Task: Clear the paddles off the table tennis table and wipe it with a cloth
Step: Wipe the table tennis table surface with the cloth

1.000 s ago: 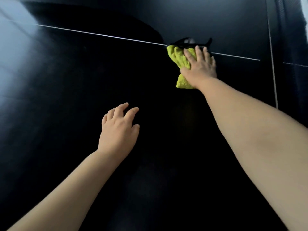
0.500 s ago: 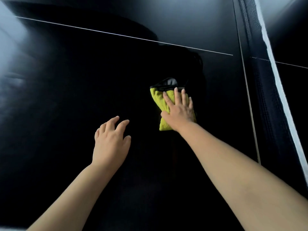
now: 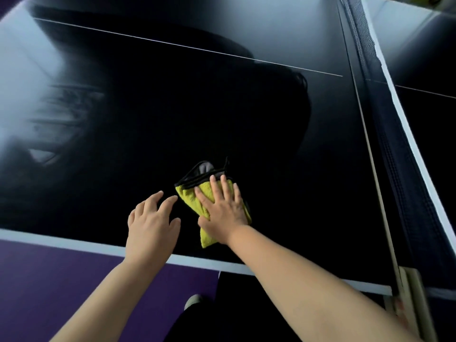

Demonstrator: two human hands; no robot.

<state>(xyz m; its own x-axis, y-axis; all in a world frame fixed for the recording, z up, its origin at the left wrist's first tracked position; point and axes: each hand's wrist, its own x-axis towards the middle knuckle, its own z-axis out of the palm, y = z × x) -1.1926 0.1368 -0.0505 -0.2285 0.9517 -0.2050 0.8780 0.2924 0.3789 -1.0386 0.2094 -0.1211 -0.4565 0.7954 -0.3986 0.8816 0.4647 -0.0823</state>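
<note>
A folded yellow cloth (image 3: 188, 196) with black edging lies on the dark table tennis table (image 3: 148, 134), close to its near edge. My right hand (image 3: 222, 211) presses flat on the cloth with straight fingers. My left hand (image 3: 151, 227) rests on the table just left of the cloth, fingers spread and relaxed, holding nothing. No paddle is in view.
The net (image 3: 385, 149) runs down the right side, its clamp post (image 3: 407, 287) at the table's near edge. A white centre line (image 3: 172, 45) crosses the far surface. The white near edge (image 3: 61, 240) borders a purple floor (image 3: 61, 287). My dark trouser leg and shoe (image 3: 193, 301) stand below.
My right hand has dragged the cloth from the centre line back toward the near edge. My left hand has drawn back with it, and the table edge and floor have come into view.
</note>
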